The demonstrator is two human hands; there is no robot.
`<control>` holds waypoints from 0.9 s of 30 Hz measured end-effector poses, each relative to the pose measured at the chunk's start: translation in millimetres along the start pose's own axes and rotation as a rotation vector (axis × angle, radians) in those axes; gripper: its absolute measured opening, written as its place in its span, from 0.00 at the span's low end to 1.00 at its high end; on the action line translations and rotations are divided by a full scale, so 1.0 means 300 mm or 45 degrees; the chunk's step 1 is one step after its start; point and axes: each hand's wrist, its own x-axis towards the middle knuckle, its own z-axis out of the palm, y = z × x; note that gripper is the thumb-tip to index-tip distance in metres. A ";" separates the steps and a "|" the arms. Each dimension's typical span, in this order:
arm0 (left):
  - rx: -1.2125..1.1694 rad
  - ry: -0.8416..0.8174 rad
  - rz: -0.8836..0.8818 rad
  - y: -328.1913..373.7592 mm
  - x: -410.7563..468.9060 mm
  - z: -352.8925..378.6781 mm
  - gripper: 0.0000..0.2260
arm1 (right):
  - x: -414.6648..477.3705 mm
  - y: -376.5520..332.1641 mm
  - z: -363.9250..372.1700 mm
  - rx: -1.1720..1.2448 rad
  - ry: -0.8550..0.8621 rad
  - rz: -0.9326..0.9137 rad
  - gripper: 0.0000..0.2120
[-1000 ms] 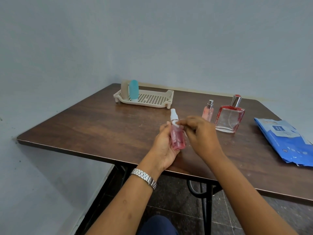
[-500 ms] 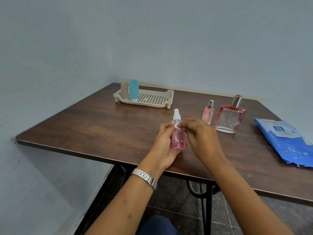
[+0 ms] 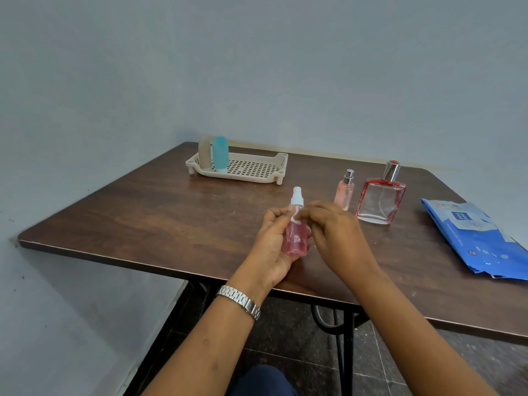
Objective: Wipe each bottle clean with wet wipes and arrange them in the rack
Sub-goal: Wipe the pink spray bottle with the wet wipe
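Through the head camera, my left hand (image 3: 271,247) has its fingers curled round the pink spray bottle (image 3: 297,238), upright over the tabletop (image 3: 171,212). My right hand (image 3: 334,232) pinches a small white wipe (image 3: 295,219) against its neck. The rack (image 3: 248,170) sits well behind, with a beige bottle (image 3: 204,154) and a blue bottle (image 3: 220,152) at its left end.

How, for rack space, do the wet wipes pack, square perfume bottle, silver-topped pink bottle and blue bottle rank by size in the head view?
Wet wipes pack
Square perfume bottle
Silver-topped pink bottle and blue bottle: alike, the blue farther away, so unranked.
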 end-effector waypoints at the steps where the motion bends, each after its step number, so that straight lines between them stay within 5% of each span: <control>1: 0.000 0.006 0.006 0.001 -0.002 0.002 0.04 | 0.017 -0.001 0.006 -0.017 0.006 0.019 0.09; 9: -0.030 0.065 0.041 -0.001 0.001 -0.001 0.03 | -0.080 -0.020 0.022 -0.098 -0.098 -0.166 0.07; 18: 0.006 0.015 0.023 -0.003 0.002 0.001 0.03 | 0.021 0.019 -0.002 0.032 0.055 0.018 0.09; 27: 0.001 0.028 0.013 -0.004 0.014 -0.006 0.06 | -0.138 0.014 0.011 -0.124 -0.034 -0.171 0.11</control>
